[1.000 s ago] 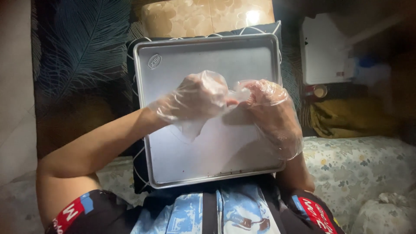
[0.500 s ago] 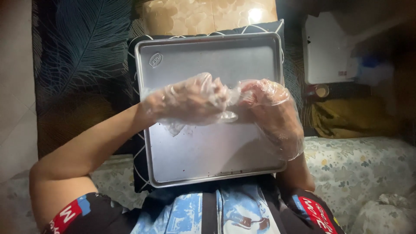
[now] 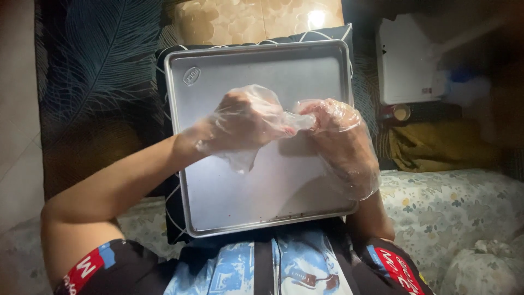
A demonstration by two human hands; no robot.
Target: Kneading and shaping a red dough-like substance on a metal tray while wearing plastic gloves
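Both my hands wear loose clear plastic gloves and hover over a bare metal baking tray (image 3: 229, 196) on my lap. My left hand (image 3: 243, 120) pinches the plastic at the fingertips of my right hand (image 3: 335, 136) and pulls that glove's film taut between the two hands. My right hand is curled into a loose fist, knuckles up. Loose glove plastic hangs below my left hand. Nothing lies in the tray apart from a few dark crumbs near its front rim.
The tray rests on a dark cushion (image 3: 164, 180) with white line pattern. A leaf-print cloth (image 3: 93, 65) lies at the left, a white box (image 3: 406, 60) and a yellow cloth (image 3: 436, 145) at the right, a floral sheet (image 3: 453, 207) below them.
My left hand has closed from an open spread into a pinch on the right glove's fingertip plastic. Both hands stay over the tray's middle.
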